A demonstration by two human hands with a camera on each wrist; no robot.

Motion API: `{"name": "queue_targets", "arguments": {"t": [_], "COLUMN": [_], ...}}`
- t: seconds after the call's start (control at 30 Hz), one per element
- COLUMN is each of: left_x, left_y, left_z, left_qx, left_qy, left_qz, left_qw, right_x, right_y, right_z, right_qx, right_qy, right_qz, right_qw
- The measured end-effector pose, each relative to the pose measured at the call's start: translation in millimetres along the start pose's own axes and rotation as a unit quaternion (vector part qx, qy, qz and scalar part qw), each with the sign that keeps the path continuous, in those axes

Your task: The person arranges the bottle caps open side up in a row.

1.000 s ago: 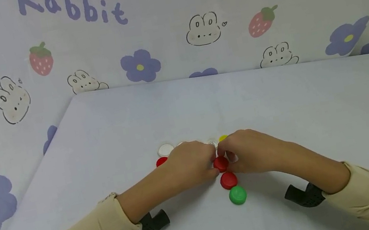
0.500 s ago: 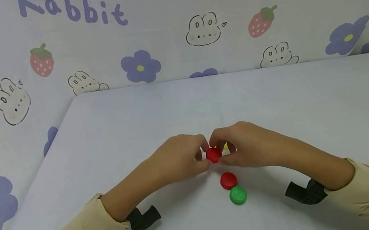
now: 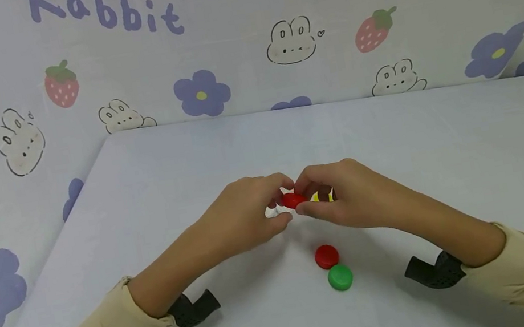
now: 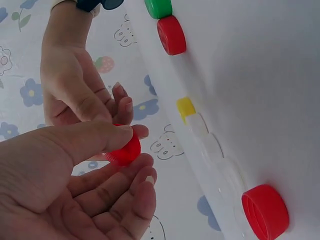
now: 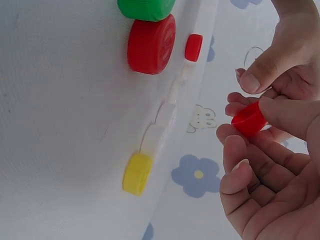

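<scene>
A red bottle cap is raised off the table, tilted on edge. My right hand pinches it between thumb and index finger. Facing it, my left hand has its fingers loosely curved at the cap's left side, its thumb apart from it in the right wrist view. On the table nearer me lie another red cap and a green cap, side by side. Behind the hands a yellow cap and several white caps form a row, mostly hidden in the head view.
A further red cap lies at the left end of the row, its hollow side showing in the left wrist view. The white table reaches back to a cloth backdrop printed with rabbits, strawberries and flowers.
Both hands have lifted the red cap off the table and carried it back, away from me. It has turned from flat to on edge, and the left thumb has come away from it.
</scene>
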State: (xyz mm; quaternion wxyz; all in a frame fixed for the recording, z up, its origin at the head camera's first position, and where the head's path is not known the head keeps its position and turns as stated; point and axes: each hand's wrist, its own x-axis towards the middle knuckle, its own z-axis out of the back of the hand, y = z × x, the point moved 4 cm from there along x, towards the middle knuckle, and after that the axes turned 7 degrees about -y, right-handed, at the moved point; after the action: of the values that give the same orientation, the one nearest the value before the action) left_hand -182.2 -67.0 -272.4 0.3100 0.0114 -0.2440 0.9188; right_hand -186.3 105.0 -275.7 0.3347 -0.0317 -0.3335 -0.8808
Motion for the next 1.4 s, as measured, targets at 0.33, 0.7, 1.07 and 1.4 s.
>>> {"name": "queue_targets", "arguments": {"t": [0.33,0.7,1.07,1.4], "left_x": [0.6,-3.8,-16.0,-22.2], "left_y": [1.1,10.2,27.8,41.3], "left_z": [11.0,14.5,3.2,-10.5], "left_qx": [0.043,0.036,0.065,0.076], "left_qy": [-0.076,-0.063,-0.001,0.035], "left_qz": [-0.028,0.011,0.046,0.069], "left_qw": [0.9958,0.9973,0.9968,0.9941], "right_x": [6.1,15.8,27.2,41.1], "right_y": [1.1,-0.8,4.4,14.5], "right_z": [-2.0,-14.1,-41.2,-62.1], "right_qx": [0.085,0.15,0.045,-0.037], "right_qy": [-0.019,0.029,0.117,0.162], "right_qz": [-0.034,-0.085,-0.054,-0.057], "right_qw": [0.9956,0.9846,0.9906,0.9844]}}
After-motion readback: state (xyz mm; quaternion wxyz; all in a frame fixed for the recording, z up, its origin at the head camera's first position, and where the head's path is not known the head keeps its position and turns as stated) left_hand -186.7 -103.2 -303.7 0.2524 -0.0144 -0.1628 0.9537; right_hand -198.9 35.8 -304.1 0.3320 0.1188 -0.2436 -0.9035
